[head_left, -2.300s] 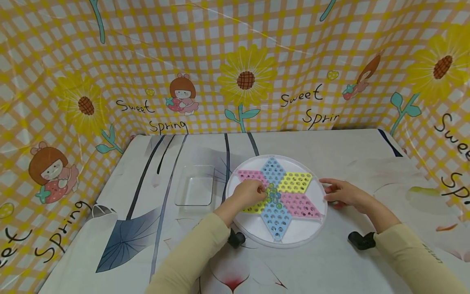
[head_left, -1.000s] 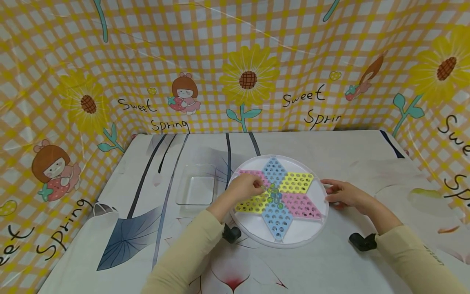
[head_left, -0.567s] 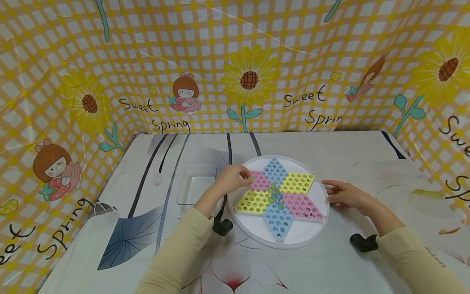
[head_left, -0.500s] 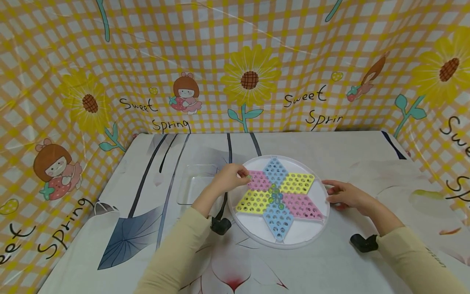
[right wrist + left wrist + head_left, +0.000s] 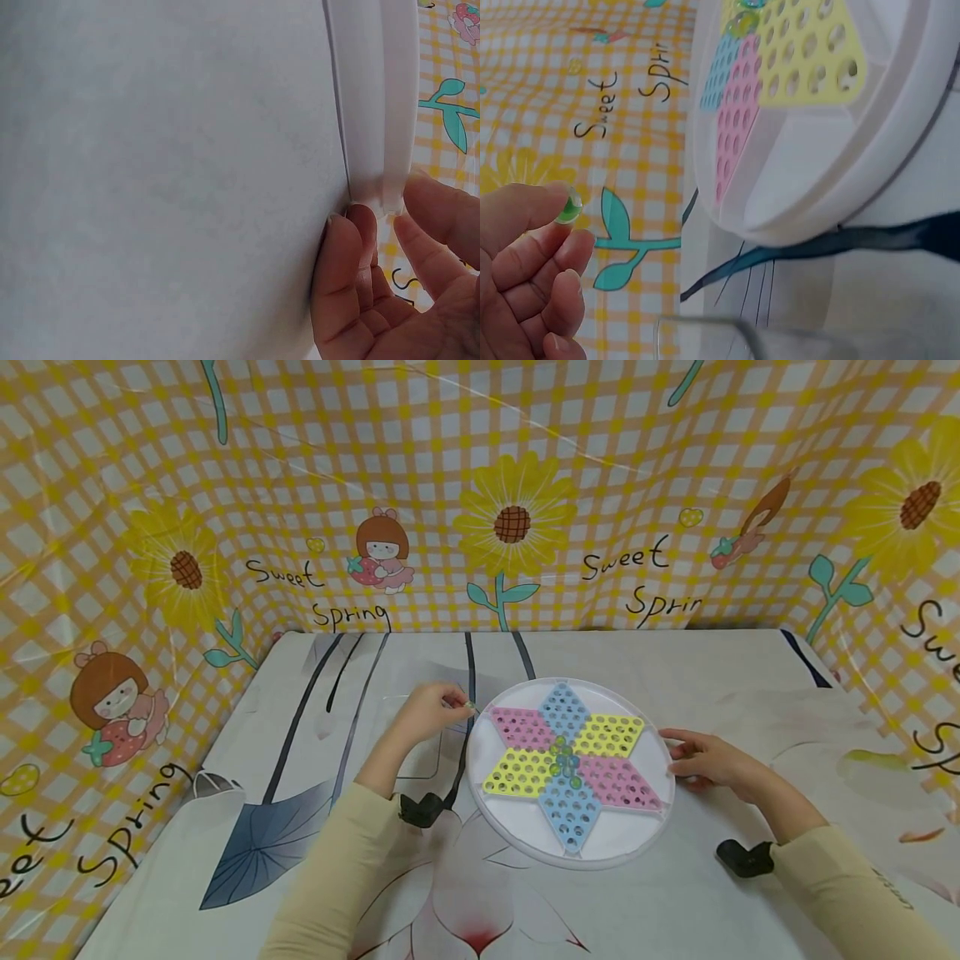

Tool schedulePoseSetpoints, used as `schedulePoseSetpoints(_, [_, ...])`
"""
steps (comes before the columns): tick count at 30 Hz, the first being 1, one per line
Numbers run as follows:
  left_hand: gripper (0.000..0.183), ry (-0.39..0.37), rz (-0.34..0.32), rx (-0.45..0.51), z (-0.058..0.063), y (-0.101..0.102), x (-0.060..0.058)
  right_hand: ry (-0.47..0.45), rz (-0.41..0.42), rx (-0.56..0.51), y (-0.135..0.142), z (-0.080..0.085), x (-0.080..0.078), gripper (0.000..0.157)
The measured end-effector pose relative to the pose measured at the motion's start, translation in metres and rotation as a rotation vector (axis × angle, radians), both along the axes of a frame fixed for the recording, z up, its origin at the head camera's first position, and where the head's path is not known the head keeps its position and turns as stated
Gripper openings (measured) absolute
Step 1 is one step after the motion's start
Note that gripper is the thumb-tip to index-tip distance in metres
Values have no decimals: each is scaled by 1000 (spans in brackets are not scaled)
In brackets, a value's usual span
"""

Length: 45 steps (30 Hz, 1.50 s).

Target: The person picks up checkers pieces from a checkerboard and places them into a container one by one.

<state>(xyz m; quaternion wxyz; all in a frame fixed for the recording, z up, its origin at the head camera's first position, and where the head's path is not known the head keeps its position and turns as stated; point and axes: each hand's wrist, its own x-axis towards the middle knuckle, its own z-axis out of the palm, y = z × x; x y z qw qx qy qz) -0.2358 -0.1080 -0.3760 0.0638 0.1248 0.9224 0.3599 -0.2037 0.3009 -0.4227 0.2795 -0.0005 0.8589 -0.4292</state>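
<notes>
A round white Chinese checkers board (image 5: pixel 517 816) with a pink, yellow and blue star lies on the table. Several green and blue glass marbles (image 5: pixel 564 758) cluster at the star's centre. Off the board's far left edge, my left hand (image 5: pixel 429 710) pinches a clear marble with a green swirl (image 5: pixel 571 206) between thumb and forefinger; its other fingers curl loosely. Below that hand is a clear rectangular box (image 5: pixel 426 758), partly hidden by the hand and wrist. My right hand (image 5: pixel 712 762) holds the board's right rim, the thumb at the upper edge, fingers against the side near the table.
A white cloth with dark painted strokes covers the table (image 5: pixel 645 910). Behind and beside it hangs a yellow checked curtain (image 5: pixel 427 468). Black wrist cameras stick out at the left wrist (image 5: pixel 422 810) and right wrist (image 5: pixel 745 858).
My left hand has come away from the marble cluster with a marble, passing leftward over the pink section to above the clear box. The right hand has stayed at the rim.
</notes>
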Motion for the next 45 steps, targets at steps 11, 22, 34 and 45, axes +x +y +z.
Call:
schedulePoseSetpoints(11, [16, 24, 23, 10, -1, -33, 1, 5, 2, 5, 0, 1, 1, 69])
schedulePoseSetpoints(22, [18, -14, 59, 7, -4, -58, 6, 8, 2, 5, 0, 1, 0, 70])
schedulePoseSetpoints(34, [22, -31, 114, 2, -11, -78, 11, 8, 0, 7, 1, 0, 0, 70])
schedulePoseSetpoints(45, [24, -61, 150, -18, -18, -86, 14, 7, 2, 5, 0, -1, -1, 70])
